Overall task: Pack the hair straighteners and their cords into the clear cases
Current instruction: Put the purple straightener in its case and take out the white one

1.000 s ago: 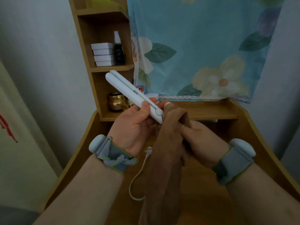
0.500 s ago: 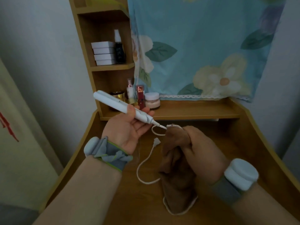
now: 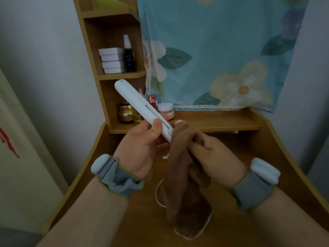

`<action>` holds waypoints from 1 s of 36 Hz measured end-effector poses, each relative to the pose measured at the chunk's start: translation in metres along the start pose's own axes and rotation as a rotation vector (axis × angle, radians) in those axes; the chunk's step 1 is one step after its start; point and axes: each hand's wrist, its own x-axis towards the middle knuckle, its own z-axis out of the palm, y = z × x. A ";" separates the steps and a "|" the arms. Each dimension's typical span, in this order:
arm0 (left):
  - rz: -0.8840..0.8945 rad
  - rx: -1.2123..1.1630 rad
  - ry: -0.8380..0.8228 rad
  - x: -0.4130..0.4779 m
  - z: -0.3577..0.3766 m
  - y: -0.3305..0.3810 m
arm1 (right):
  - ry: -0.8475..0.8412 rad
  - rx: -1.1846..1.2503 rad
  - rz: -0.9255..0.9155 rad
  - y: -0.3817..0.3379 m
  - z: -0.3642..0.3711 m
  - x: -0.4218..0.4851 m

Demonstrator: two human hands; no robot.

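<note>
Partly hidden, the white cord showed only as a loop on the wooden tabletop and a short end beside the brown cloth — the rest lay behind that cloth, which hung from the right hand down to the tabletop. No clear case could be made out. The left hand held the white hair straightener aloft, its fingers closed round the hinge end, tip slanting up-left toward the shelf. The right fingers were clenched on the cloth — pressed against the straightener's lower end.
</note>
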 end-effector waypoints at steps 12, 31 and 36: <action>-0.080 -0.237 -0.035 -0.003 -0.016 -0.006 | 0.114 0.174 0.178 0.024 -0.015 -0.007; -0.387 -0.363 0.206 0.008 0.014 -0.012 | 0.078 -0.166 -0.134 0.011 0.012 -0.012; -0.203 -0.491 0.400 0.014 -0.001 -0.008 | -0.020 -0.403 -0.119 0.018 0.004 -0.009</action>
